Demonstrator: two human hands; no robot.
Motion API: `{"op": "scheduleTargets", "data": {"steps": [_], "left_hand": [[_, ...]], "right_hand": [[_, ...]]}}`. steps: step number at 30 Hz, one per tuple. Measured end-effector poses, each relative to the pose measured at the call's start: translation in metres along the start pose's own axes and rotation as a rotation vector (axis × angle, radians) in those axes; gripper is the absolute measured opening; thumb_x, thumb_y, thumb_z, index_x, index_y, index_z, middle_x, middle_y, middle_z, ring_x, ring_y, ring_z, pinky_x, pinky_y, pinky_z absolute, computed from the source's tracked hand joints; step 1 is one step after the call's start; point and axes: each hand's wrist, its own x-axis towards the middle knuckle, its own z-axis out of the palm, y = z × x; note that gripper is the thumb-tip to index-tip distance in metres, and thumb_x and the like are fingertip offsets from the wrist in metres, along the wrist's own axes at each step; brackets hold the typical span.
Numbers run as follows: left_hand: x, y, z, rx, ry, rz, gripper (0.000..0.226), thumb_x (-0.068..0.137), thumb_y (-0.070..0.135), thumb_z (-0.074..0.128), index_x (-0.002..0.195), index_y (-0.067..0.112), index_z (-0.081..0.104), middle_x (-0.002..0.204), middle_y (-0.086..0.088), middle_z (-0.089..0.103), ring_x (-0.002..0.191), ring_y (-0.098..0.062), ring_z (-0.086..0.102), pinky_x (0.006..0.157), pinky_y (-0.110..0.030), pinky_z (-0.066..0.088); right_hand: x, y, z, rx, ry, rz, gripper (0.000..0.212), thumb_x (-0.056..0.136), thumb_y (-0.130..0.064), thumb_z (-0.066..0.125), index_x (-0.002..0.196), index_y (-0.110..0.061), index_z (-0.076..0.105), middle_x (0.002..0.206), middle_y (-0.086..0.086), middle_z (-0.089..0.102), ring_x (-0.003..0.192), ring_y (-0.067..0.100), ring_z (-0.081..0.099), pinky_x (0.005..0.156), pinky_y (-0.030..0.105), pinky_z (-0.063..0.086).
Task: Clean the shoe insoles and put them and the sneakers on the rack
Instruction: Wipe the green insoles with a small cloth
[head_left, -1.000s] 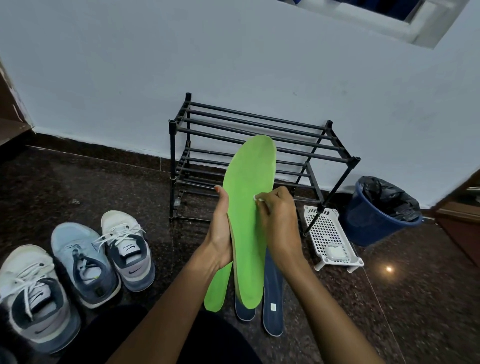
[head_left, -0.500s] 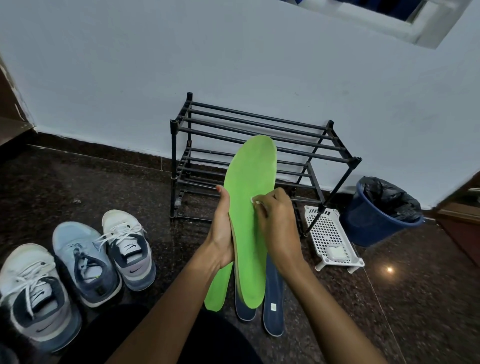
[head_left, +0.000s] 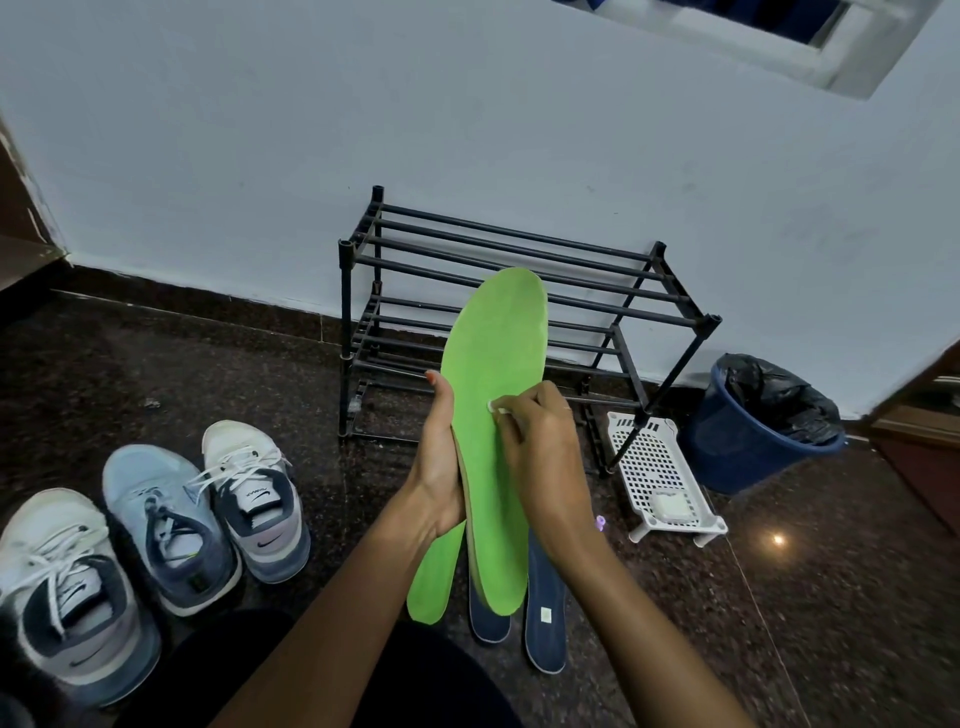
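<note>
Two hands work one green insole (head_left: 493, 415), held upright in front of us with its toe end up. Our left hand (head_left: 439, 467) clasps its long edge at the middle, thumb along the rim; our right hand (head_left: 540, 457) pinches a small white wipe (head_left: 496, 408) against the green face.

We judge the insole light and flexible, likely foam: it will bend if gripped only at the heel, so holding at the waist with the palm behind the wiped spot is the sound choice. The surface looks matte, not slippery.

A second green insole (head_left: 434, 577) and two dark blue insoles (head_left: 543, 618) lie on the floor at six o'clock from our hands, partly hidden behind the held one. Three sneakers (head_left: 166, 525) stand in a row at eight o'clock, toes away from us, close beside one another.

At twelve o'clock stands the black rack (head_left: 519, 291), both tiers bare, against the wall. Its bars leave gaps, so a limp insole should lie across several bars or it may sag through. A white perforated tray (head_left: 660, 467) sits at the rack's near right leg, at three o'clock, and a blue bin (head_left: 763, 431) is just beyond it. Open floor between sneakers and rack gives a free path.
</note>
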Motion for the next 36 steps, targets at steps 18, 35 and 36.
{"op": "scheduleTargets", "data": {"steps": [18,35,36], "left_hand": [[0.001,0.001,-0.002,0.028,0.011,0.006,0.078,0.088,0.069,0.012,0.102,0.015,0.067,0.094,-0.009,0.073,0.083,-0.023,0.07,0.072,-0.037,0.055],[0.002,0.001,-0.002,0.036,0.006,0.005,0.081,0.087,0.07,0.011,0.102,0.014,0.067,0.096,-0.01,0.073,0.084,-0.023,0.071,0.072,-0.036,0.056],[0.002,0.001,-0.002,0.047,0.007,0.001,0.081,0.087,0.07,0.011,0.101,0.014,0.068,0.095,-0.01,0.073,0.083,-0.023,0.071,0.072,-0.037,0.056]], "right_hand": [[0.003,0.007,-0.005,-0.016,0.021,0.007,0.013,0.086,0.0,0.057,0.094,0.004,0.066,0.084,0.0,0.042,0.079,0.021,0.049,0.06,0.028,0.038],[-0.001,0.009,-0.004,-0.042,0.051,0.041,0.012,0.085,0.002,0.057,0.092,0.006,0.066,0.082,0.002,0.043,0.077,0.022,0.048,0.06,0.027,0.036],[0.001,0.011,-0.004,-0.051,0.063,0.059,0.012,0.086,0.002,0.056,0.092,0.006,0.065,0.083,0.003,0.043,0.077,0.023,0.048,0.059,0.028,0.036]]}}
